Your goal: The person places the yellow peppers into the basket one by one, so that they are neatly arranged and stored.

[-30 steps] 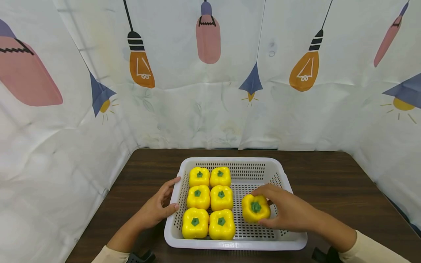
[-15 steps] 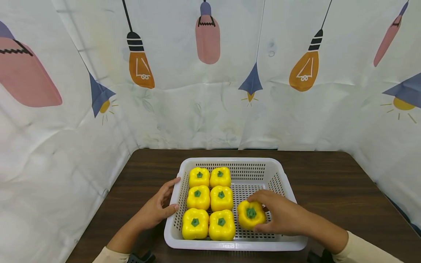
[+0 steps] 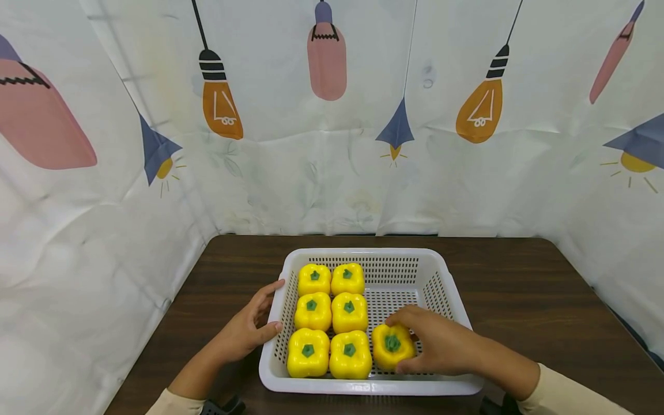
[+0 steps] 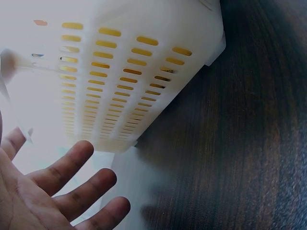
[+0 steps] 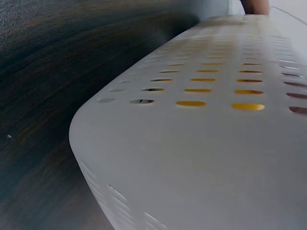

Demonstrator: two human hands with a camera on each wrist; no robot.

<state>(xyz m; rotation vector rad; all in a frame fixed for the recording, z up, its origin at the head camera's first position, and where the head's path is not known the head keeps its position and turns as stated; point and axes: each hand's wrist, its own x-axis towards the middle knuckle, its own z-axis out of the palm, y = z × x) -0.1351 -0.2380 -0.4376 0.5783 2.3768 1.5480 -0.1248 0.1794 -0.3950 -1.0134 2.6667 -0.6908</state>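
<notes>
In the head view, my right hand (image 3: pixel 441 344) grips a yellow bell pepper (image 3: pixel 384 350) with a green stem, fingers over its far side and thumb at its near side. This pepper is low inside the white perforated basket (image 3: pixel 446 385), right beside the front pepper (image 3: pixel 350 363) of the second column. My left hand (image 3: pixel 244 331) is at the basket's left rim, index fingertip and thumb tip touching it. Its other fingers (image 4: pixel 88 191) are spread and loosely extended in the left wrist view. The right wrist view shows the basket's outer wall (image 5: pixel 192 158); my right hand's grip is hidden there.
Several more yellow peppers (image 3: pixel 313 311) stand in two columns along the basket's left side, stems up. The basket rests on a dark wooden table (image 3: pixel 508 276). A white curtain (image 3: pixel 321 173) printed with lamps surrounds the table's back and sides.
My right hand has carried the pepper left and toward the basket's front, down to the side of the front pepper in the second column. The left hand has stayed at the rim.
</notes>
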